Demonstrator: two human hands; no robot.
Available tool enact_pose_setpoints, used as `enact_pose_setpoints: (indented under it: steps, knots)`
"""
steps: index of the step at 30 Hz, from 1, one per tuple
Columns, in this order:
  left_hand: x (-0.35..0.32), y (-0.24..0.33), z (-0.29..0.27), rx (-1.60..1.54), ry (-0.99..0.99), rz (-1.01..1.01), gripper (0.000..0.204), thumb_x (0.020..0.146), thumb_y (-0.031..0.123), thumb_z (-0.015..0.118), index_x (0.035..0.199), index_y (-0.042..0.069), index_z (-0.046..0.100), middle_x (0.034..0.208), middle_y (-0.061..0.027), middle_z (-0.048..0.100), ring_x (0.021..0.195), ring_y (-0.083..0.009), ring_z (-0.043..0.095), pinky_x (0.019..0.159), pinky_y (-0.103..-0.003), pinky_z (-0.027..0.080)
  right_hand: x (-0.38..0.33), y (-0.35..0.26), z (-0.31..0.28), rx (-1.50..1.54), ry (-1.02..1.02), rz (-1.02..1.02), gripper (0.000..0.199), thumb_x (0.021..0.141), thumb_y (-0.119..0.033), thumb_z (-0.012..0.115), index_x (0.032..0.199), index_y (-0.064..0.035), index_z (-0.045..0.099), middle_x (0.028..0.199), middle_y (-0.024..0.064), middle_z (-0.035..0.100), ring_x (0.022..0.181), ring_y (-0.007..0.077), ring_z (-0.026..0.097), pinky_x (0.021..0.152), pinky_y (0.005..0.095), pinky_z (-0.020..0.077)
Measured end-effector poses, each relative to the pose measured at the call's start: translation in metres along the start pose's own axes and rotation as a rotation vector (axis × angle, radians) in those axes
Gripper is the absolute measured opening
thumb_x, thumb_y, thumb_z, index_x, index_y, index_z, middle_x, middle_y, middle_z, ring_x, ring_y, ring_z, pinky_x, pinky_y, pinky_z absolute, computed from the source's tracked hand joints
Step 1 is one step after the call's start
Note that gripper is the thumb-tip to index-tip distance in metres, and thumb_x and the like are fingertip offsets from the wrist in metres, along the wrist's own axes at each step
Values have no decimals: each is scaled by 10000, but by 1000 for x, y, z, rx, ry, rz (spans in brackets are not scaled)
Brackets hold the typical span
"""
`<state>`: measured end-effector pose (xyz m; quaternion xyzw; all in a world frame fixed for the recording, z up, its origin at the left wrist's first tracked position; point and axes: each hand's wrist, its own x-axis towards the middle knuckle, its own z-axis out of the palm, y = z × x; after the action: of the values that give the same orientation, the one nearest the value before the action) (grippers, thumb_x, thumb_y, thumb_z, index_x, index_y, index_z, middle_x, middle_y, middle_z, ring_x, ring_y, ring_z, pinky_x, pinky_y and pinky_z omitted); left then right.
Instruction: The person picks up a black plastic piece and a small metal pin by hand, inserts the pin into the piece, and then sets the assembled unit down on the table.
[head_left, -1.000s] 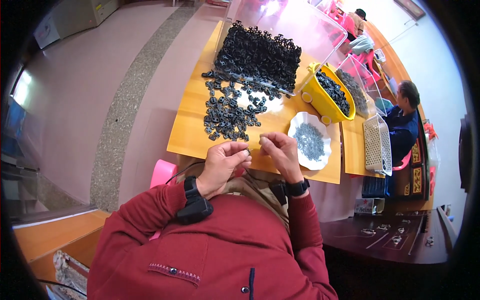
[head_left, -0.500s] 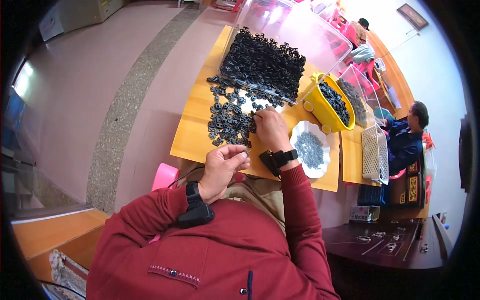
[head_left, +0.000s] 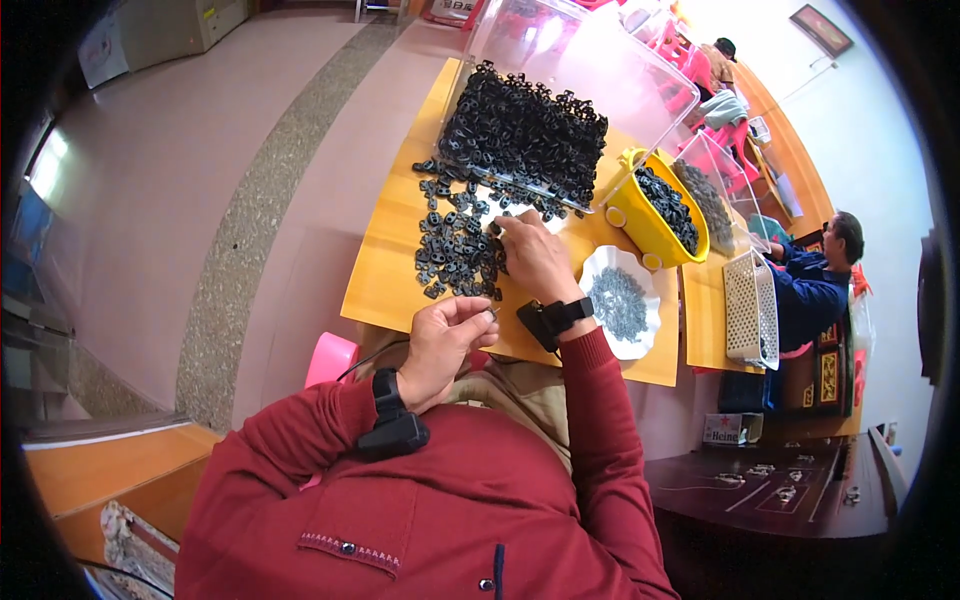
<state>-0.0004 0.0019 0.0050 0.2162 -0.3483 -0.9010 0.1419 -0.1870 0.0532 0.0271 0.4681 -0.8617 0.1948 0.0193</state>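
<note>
My left hand [head_left: 440, 335] is closed in a pinch at the near table edge, with a small greyish piece [head_left: 491, 313] at thumb and fingertip, too small to make out its kind. Farther forward, my right hand [head_left: 538, 260] reaches over the right side of a loose spread of black plastic parts with holes [head_left: 455, 245]. Its thumb and finger pinch a small black plastic part [head_left: 495, 227], partly hidden by the fingers. Behind the spread, a clear plastic bin [head_left: 655, 125] lies tipped toward me, holding a heap of the same black parts [head_left: 525, 135].
Right of my right hand stands a white scalloped dish [head_left: 640, 340] of small grey pieces. Beyond it are a yellow tub [head_left: 640, 245] of dark parts and a white perforated basket [head_left: 738, 305]. A co-worker in dark blue [head_left: 815, 290] sits at right; another person [head_left: 720, 65] is farther back.
My right hand has shifted slightly left, its fingertips now over the edge of the loose parts. My left hand holds its pinch in nearly the same place.
</note>
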Motion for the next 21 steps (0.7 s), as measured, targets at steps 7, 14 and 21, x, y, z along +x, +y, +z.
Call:
enact_pose_setpoints:
  steps: [7,14,21]
  knots:
    - [-2,2,0,22,5,10,112,906,38,611,1012,2,613,855,-55,651,750,-113,633,704,-230,540,6,2,-1,-55,-87,-38,239,892,-144,502,1078,-103,646,997,162,604,814,389,630,731,471,496]
    - [-2,0,0,-20,-7,6,109,906,30,608,1011,1,612,874,-55,645,763,-117,633,716,-238,549,0,3,5,-106,-43,29,188,903,-140,533,1017,-36,639,954,169,611,819,386,611,757,445,491]
    - [0,1,-2,-30,8,30,128,910,28,600,1034,-2,605,892,-55,639,785,-118,633,732,-240,552,-46,-3,-11,873,-100,275,267,985,-191,489,1006,50,604,835,74,626,708,117,626,609,263,536]
